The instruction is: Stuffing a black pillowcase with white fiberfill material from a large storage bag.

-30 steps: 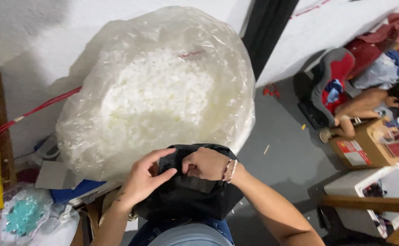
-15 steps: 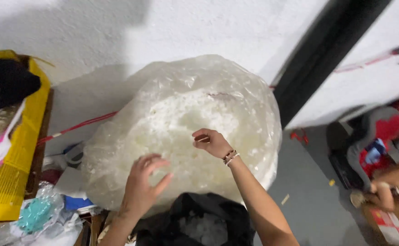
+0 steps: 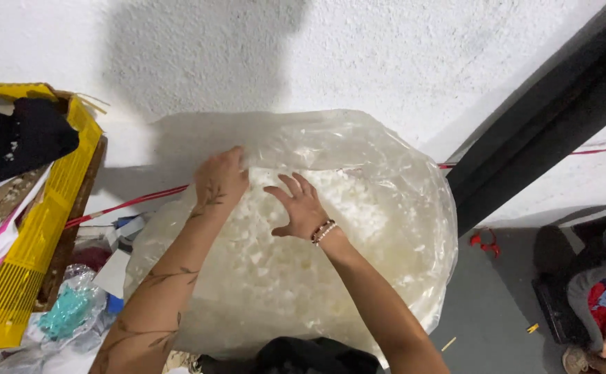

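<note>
White rough-plastered wall fills the background, with a dark door frame [image 3: 552, 118] off to the right of the fingers and grey floor [image 3: 497, 312] below it; so yeah, the big clear plastic bag stuffed with white chunky bits [image 3: 358, 263] sits right under both hands, leaning on that wall; its long side runs left to right, way wider than the reach of either hand; left hand [image 3: 220, 181] is up at the bag's top edge, fingers curled and pinching the loose film there; right hand [image 3: 301, 206], with a beaded bracelet [image 3: 322, 231] at the wrist, is just beside it and a bit lower, fingers spread apart and flat over the plastic, gripping nothing; left hand is nearer the bag's mouth; left of the fingers there's a yellow slatted plastic crate [image 3: 36, 228] and a small bag of teal stuff [image 3: 67, 312] lower down; red strap [image 3: 126, 206] runs behind the bag.
</note>
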